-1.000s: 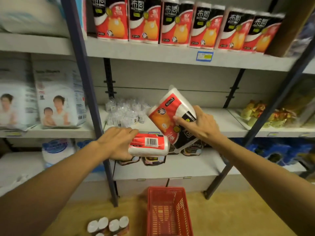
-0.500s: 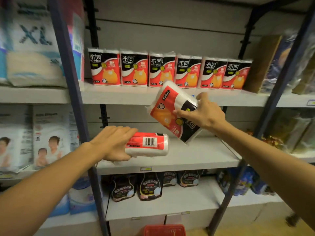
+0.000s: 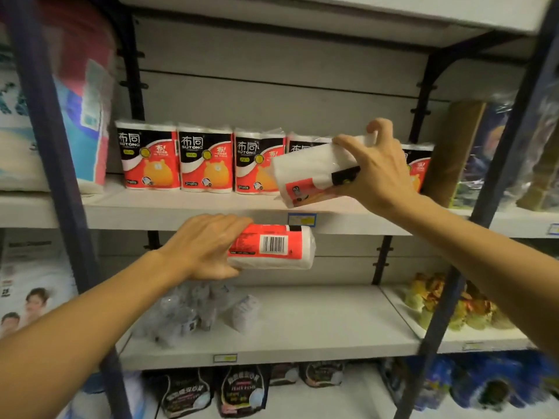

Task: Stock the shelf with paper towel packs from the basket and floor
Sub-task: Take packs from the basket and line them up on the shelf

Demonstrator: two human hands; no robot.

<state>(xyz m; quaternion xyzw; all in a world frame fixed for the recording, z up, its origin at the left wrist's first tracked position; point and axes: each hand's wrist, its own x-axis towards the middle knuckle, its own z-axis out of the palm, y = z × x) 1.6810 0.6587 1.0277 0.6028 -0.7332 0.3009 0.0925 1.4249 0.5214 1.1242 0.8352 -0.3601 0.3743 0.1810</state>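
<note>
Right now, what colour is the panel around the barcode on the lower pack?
Red, on the lower pack, seen from the head view.

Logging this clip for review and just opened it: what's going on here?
A person is stocking a store shelf with paper towel packs, one in each hand. The right hand grips a pack lifted in front of the row of matching packs standing on the upper shelf, not yet set down. The left hand holds a second pack lying sideways, barcode up, just below that shelf's edge. The basket is not in view.
</note>
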